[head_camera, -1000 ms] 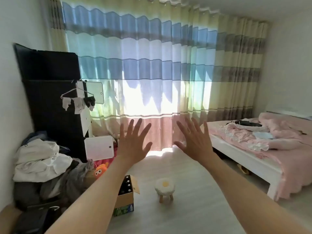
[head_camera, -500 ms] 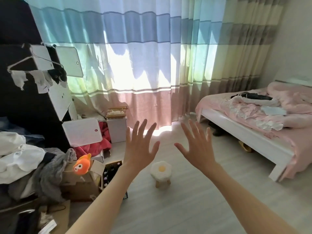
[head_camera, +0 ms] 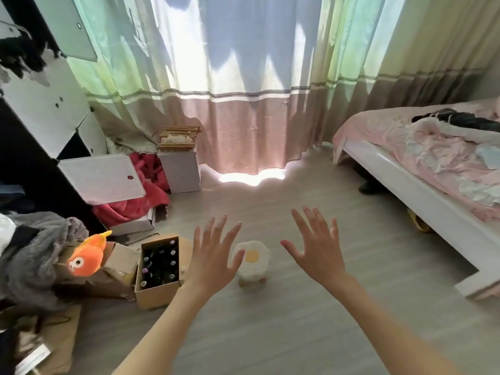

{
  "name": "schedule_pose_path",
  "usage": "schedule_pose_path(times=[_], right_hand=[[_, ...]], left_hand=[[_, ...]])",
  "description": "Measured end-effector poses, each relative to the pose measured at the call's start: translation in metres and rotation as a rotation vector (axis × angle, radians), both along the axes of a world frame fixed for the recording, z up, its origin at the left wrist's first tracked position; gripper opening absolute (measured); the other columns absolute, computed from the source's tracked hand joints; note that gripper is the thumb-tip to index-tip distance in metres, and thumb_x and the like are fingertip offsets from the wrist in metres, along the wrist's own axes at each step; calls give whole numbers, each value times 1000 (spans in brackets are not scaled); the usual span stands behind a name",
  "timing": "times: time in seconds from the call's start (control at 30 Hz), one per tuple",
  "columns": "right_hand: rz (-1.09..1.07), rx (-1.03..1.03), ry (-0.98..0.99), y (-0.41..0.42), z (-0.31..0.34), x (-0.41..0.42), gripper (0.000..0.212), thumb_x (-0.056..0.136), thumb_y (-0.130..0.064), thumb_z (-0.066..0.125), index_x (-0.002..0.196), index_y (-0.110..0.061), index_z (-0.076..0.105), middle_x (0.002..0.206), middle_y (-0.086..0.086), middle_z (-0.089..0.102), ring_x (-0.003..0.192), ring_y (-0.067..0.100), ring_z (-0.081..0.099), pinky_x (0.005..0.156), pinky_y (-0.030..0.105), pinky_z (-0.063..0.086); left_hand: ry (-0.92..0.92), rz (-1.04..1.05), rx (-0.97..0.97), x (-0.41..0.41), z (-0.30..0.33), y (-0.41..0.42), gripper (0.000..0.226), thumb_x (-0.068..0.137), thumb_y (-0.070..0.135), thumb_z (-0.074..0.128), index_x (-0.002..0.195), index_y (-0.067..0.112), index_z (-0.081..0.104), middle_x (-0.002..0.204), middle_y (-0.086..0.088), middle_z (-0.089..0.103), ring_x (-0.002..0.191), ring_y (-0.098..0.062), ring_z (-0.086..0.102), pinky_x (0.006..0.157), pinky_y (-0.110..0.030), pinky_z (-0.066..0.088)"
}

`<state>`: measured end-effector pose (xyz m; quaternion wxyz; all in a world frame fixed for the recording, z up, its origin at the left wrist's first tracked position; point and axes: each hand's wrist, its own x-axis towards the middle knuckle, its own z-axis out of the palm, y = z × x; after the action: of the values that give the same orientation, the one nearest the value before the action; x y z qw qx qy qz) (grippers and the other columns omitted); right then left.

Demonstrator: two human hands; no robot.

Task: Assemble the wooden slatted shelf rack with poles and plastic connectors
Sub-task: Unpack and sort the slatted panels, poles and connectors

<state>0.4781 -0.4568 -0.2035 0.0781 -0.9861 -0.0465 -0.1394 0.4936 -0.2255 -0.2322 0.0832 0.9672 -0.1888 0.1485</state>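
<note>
Wooden slatted shelf pieces (head_camera: 178,138) lie stacked on a white box (head_camera: 180,171) by the curtain, far ahead and left of both hands. My left hand (head_camera: 213,255) is held out over the floor, palm down, fingers spread, holding nothing. My right hand (head_camera: 316,247) is raised beside it, fingers also spread and empty. No poles or plastic connectors can be made out.
A small egg-patterned stool (head_camera: 251,262) stands on the floor between my hands. A cardboard box of bottles (head_camera: 158,272), an orange plush toy (head_camera: 86,255) and piled clothes crowd the left. A bed (head_camera: 422,190) with pink bedding fills the right. Striped curtains hang ahead.
The view has tilted down and moved forward, bringing the floor, the stool and the wooden slats closer. Both hands stay spread and empty.
</note>
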Motion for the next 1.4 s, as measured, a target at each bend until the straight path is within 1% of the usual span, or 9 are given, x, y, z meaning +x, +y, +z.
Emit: schedule_pose_path(times=[0.2, 0.3, 0.37, 0.5, 0.63, 0.83, 1.03, 1.2, 1.4], right_hand=[[52, -13, 122, -36, -39, 113, 66, 80, -60, 38, 128, -17, 51, 127, 12, 58, 117, 33, 56, 91, 61, 38], [70, -39, 160, -56, -61, 186, 66, 71, -54, 69, 124, -15, 57, 124, 13, 60, 112, 33, 59, 85, 65, 43], [70, -36, 171, -70, -64, 238, 70, 68, -48, 76, 126, -15, 56, 128, 14, 57, 116, 34, 56, 88, 66, 40], [64, 53, 135, -94, -52, 337, 68, 84, -46, 61, 141, -17, 38, 146, 12, 37, 137, 32, 31, 108, 59, 15], [48, 71, 108, -127, -45, 420, 66, 86, -45, 59, 142, -17, 38, 147, 12, 36, 138, 31, 29, 110, 57, 14], [92, 12, 206, -165, -61, 534, 66, 74, -50, 54, 128, -14, 55, 127, 16, 58, 117, 36, 55, 92, 64, 36], [270, -3, 263, -191, -65, 672, 66, 76, -55, 44, 126, -14, 57, 126, 15, 59, 115, 35, 57, 89, 64, 39], [429, -4, 204, -198, -48, 790, 65, 78, -56, 41, 126, -15, 55, 127, 14, 57, 117, 37, 54, 89, 62, 41], [581, -37, 216, -161, -53, 896, 62, 73, -50, 56, 125, -14, 55, 125, 14, 59, 114, 37, 57, 88, 62, 41]], left_hand=[[124, 72, -40, 109, -26, -34, 58, 86, 51, 31, 136, 24, 34, 140, -11, 41, 131, -31, 30, 103, -57, 24], [196, 75, -16, 178, -46, -51, 57, 84, 50, 32, 132, 22, 40, 134, -13, 50, 125, -36, 44, 96, -60, 36], [236, 85, -15, 231, -50, -61, 59, 83, 49, 32, 131, 19, 48, 132, -14, 51, 123, -39, 47, 94, -61, 36], [194, 92, -58, 342, -36, -87, 59, 83, 47, 33, 129, 15, 53, 132, -17, 51, 124, -42, 45, 97, -62, 31], [215, 74, -122, 431, -25, -124, 56, 83, 46, 35, 129, 17, 50, 134, -17, 49, 126, -41, 42, 98, -62, 29], [245, 155, -148, 521, -47, -156, 51, 83, 46, 37, 129, 24, 40, 132, -15, 51, 127, -31, 32, 97, -61, 31], [295, 370, -244, 619, -54, -185, 59, 82, 48, 35, 130, 18, 51, 136, -17, 47, 128, -41, 38, 99, -63, 28], [221, 513, -290, 684, -39, -198, 56, 85, 48, 33, 137, 27, 32, 142, -13, 39, 135, -36, 29, 106, -59, 20], [218, 714, -233, 746, -36, -167, 59, 85, 49, 33, 134, 19, 43, 139, -16, 43, 131, -39, 35, 103, -61, 26]])
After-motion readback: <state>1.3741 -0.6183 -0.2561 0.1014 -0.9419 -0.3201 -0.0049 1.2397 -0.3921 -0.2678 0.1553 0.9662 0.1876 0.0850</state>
